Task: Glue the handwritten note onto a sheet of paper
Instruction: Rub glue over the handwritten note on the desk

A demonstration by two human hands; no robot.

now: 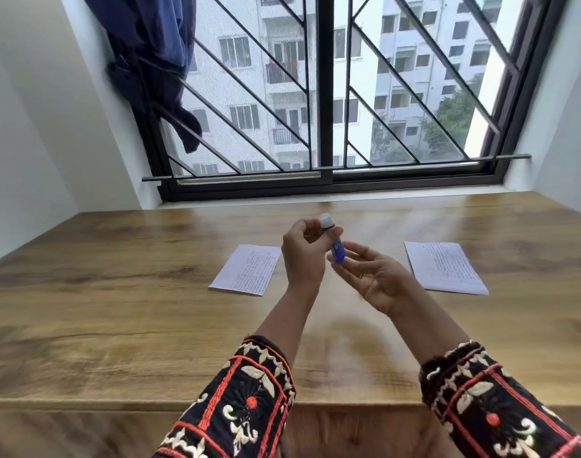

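Observation:
A small blue glue stick [337, 249] with a white cap [325, 220] is held upright above the wooden table [117, 292]. My left hand [304, 256] pinches its upper part near the cap with thumb and fingers. My right hand [378, 279] holds the lower end of the tube between its fingertips, palm up. A handwritten sheet [248, 269] lies flat on the table to the left of my hands. A second handwritten sheet [444, 267] lies to the right.
A barred window [325, 94] runs along the far edge of the table, with a dark blue cloth [157, 61] hanging at its left. White walls close both sides. The table's front edge [84, 403] is near my sleeves.

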